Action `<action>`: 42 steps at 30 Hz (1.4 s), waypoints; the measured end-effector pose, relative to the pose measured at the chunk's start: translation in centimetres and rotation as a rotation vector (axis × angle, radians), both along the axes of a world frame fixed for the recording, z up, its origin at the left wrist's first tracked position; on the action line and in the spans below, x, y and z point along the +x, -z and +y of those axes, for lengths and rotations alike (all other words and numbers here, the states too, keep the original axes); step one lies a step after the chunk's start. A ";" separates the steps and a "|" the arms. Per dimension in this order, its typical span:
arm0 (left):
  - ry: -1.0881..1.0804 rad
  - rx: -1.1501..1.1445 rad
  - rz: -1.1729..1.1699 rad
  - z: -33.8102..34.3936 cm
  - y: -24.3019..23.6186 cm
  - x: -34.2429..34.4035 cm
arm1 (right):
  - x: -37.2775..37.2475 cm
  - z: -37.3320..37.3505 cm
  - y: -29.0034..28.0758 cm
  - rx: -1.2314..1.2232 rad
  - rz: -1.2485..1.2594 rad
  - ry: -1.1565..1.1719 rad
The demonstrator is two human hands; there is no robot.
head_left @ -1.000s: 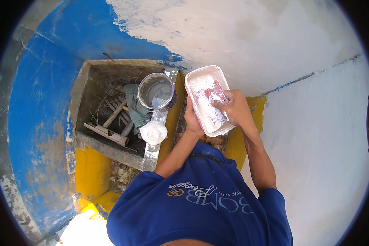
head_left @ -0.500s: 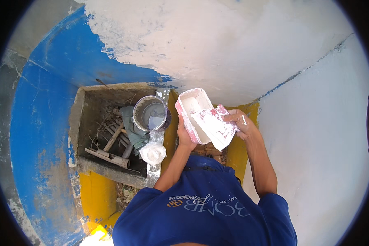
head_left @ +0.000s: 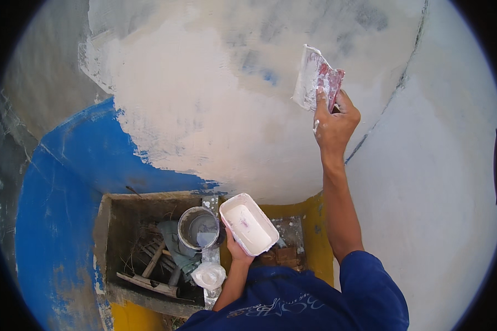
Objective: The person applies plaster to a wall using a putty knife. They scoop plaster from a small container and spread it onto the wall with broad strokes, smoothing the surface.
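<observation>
My right hand (head_left: 337,124) is raised to the wall and closed on a putty spreader (head_left: 321,80), a wide blade with a pinkish-red grip smeared in white putty. Its blade is at the pale wall (head_left: 193,110); whether the edge touches, I cannot tell. Lower down, my left hand (head_left: 238,251) holds a rectangular pink-and-white tub (head_left: 249,225) by its left side. White putty coats the tub's inside. Left of the tub stands a round bucket (head_left: 197,229) with greyish liquid. A putty-covered white bag or lump (head_left: 209,276) sits just below the bucket.
A concrete trough (head_left: 143,298) holds sticks, a green cloth (head_left: 176,243) and pieces of bamboo (head_left: 149,284). A paint-spotted board (head_left: 211,204) lies across it under the bucket. Blue paint (head_left: 66,182) covers the wall at left, and a crack (head_left: 395,96) runs along the corner at right.
My right hand has lifted the spreader out of the tub and up to the wall. The tub now rests in my left hand alone. The view has tilted upward.
</observation>
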State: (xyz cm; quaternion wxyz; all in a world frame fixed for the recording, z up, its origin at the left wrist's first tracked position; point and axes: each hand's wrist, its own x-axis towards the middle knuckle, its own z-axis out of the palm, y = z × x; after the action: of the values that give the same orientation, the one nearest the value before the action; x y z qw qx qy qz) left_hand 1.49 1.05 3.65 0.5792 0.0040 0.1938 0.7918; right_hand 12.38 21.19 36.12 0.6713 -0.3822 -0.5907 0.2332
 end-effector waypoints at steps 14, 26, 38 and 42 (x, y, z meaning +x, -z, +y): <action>-0.070 0.033 -0.016 -0.5 0.8 -3.1 | -10.4 2.6 11.2 0.661 -0.474 0.210; 0.012 0.066 -0.099 -0.7 1.9 -3.5 | -1.7 5.5 7.1 0.574 -0.281 0.452; -0.055 0.076 -0.102 -1.8 0.4 -4.5 | -4.9 3.6 10.5 0.546 -0.172 0.202; -0.014 0.045 -0.105 -1.6 1.1 -4.5 | -5.3 7.1 12.8 0.587 -0.330 0.451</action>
State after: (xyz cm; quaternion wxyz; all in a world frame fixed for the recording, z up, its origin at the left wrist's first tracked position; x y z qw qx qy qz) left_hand -3.03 -0.57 2.50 0.5826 -0.0259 0.1454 0.7992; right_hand 7.13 28.33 23.34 0.6825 -0.3265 -0.6333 -0.1628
